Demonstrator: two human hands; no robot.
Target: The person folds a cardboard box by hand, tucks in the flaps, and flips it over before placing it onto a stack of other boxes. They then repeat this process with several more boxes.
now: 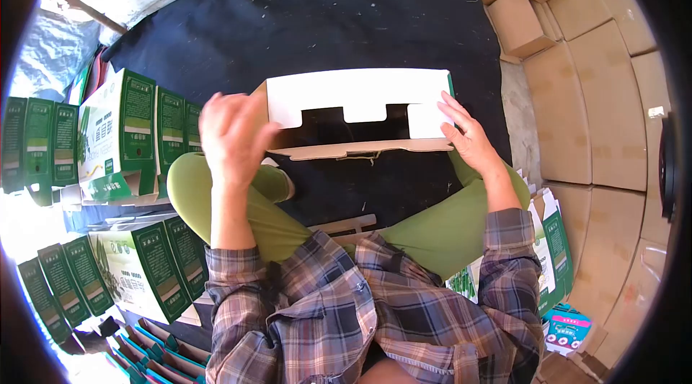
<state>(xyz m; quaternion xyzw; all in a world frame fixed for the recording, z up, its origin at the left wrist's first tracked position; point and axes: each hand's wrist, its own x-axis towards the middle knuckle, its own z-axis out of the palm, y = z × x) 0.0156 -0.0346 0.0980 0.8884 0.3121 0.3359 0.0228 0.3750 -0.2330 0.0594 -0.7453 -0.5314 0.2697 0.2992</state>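
over my knees: white-lined cardboard carton with green outer print (357, 114), half folded, lying across my lap above the black cloth on the floor (324, 24), its slotted white flap turned up toward me.
left hand (231, 135): at the carton's left end, fingers curled, wrist bent; i cannot tell if they clamp the end panel or only press it.
right hand (468, 135): fingers spread flat on the white tab at the right end, pinning it, not closed round anything.
step, as i judge it: closing up the carton, side ends being folded in.
next move calls for: tucking the end tabs under the slotted flap, square, without creasing.
around me: finished green printed boxes (122, 132) standing at my left; plain brown cardboard boxes (598, 110) at my right.
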